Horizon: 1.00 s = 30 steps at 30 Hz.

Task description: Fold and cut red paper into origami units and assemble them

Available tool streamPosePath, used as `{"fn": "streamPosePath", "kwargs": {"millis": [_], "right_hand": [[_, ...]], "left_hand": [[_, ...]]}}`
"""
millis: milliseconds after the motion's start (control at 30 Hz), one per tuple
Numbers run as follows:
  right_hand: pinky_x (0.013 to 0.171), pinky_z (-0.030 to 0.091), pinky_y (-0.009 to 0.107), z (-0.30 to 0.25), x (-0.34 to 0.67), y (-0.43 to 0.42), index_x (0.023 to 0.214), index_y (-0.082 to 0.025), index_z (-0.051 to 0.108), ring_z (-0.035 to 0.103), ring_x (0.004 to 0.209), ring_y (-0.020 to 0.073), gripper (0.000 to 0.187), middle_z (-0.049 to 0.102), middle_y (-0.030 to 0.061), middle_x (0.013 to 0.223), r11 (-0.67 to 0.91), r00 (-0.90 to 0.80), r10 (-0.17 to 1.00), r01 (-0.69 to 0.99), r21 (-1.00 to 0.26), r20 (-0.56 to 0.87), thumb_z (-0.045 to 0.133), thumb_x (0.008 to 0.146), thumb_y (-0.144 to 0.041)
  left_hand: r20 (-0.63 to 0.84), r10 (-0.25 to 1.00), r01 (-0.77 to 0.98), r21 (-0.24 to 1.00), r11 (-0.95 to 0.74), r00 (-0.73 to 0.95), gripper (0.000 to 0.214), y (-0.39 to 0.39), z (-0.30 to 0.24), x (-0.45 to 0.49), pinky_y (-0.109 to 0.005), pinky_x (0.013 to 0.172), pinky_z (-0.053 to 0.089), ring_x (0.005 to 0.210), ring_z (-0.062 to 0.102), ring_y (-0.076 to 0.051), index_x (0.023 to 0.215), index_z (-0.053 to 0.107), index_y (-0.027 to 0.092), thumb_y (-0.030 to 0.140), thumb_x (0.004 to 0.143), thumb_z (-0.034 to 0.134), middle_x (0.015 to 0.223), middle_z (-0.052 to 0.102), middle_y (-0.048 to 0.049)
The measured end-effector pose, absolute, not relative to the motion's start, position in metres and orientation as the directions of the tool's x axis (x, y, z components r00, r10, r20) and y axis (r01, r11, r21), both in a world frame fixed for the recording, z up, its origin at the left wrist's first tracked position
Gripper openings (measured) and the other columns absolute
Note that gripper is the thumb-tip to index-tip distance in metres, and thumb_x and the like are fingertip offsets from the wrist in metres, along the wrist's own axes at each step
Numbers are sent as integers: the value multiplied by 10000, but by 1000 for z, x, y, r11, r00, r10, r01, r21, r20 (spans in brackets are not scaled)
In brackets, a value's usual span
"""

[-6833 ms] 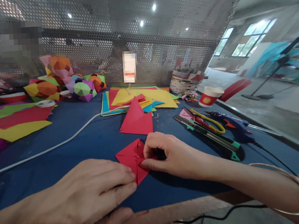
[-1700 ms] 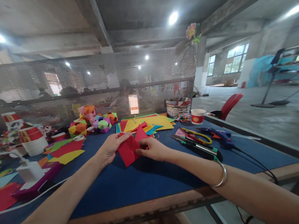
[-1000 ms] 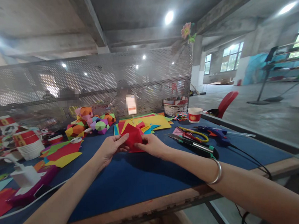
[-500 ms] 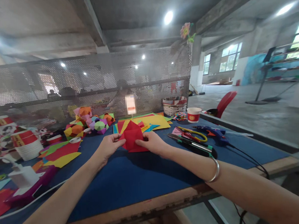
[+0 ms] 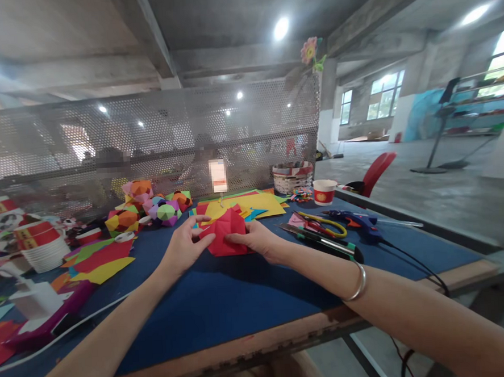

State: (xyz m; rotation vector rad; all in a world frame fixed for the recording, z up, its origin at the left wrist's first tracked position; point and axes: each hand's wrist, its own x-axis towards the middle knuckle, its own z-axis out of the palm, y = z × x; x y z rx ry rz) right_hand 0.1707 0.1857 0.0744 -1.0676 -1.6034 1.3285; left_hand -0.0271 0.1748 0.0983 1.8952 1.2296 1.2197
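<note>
A folded sheet of red paper (image 5: 227, 244) is held up just above the blue table mat, its creased top leaning. My right hand (image 5: 261, 240) pinches its right side, thumb across the front and fingers hidden behind. At the left edge, my left hand (image 5: 187, 241) has its thumb against the front of the paper, with the index finger raised a little apart and the paper's corner between them. Behind the red paper lies a stack of coloured paper (image 5: 261, 204), yellow on top, with small blue and red pieces.
On the right are a box cutter (image 5: 323, 242), yellow-handled scissors (image 5: 331, 224), a blue glue gun (image 5: 363, 224) with its cord, a paper cup (image 5: 324, 192) and a woven basket (image 5: 293, 177). Leftward are paper balls (image 5: 166, 212), stacked cups (image 5: 44, 249) and a purple power strip (image 5: 57, 320).
The red paper's pointed top has tipped over and its shape looks more crumpled. My left index finger has lifted away from the thumb. My right hand keeps its hold.
</note>
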Motion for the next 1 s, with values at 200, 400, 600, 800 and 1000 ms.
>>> {"fn": "streamPosePath", "kwargs": {"millis": [200, 400, 600, 800, 1000], "right_hand": [[829, 582, 397, 78, 171, 183, 1177, -157, 634, 668, 970, 199, 274, 660, 71, 1161, 24, -317, 948, 120, -993, -16, 644, 971, -338], [819, 584, 390, 79, 171, 182, 1180, -158, 632, 669, 958, 195, 276, 661, 70, 1153, -12, -321, 946, 85, -996, -39, 641, 973, -341], [763, 590, 352, 79, 171, 183, 1149, -152, 638, 673, 891, 172, 253, 671, 57, 1097, -17, -318, 947, 79, -997, -42, 643, 974, -334], [817, 585, 391, 78, 170, 185, 1190, -160, 629, 669, 960, 196, 285, 659, 72, 1161, -8, -317, 948, 95, -995, -38, 640, 974, -345], [812, 586, 383, 77, 167, 183, 1169, -157, 636, 670, 951, 192, 262, 664, 67, 1146, 32, -325, 946, 69, -997, 8, 646, 971, -327]], "left_hand": [[478, 853, 494, 701, -514, 209, 498, 171, 98, -26, -266, 610, 420, 575, 567, -151, 1169, 579, 174, 381, 740, 727, 675, 664, 22], [493, 824, 487, 667, -563, 278, 537, 172, 94, -27, -298, 675, 491, 707, 677, -199, 1255, 529, 167, 383, 790, 689, 806, 736, -44], [534, 794, 456, 653, -605, 290, 569, 175, 93, -26, -304, 667, 513, 682, 665, -193, 1293, 579, 162, 427, 798, 670, 762, 730, -24], [547, 790, 454, 650, -609, 277, 499, 177, 90, -26, -396, 847, 545, 957, 703, -274, 1186, 728, 193, 416, 739, 723, 1189, 747, -98], [516, 816, 404, 710, -577, 259, 545, 181, 89, -28, -429, 945, 539, 1083, 695, -301, 1215, 718, 178, 419, 727, 734, 1218, 740, -107]]}}
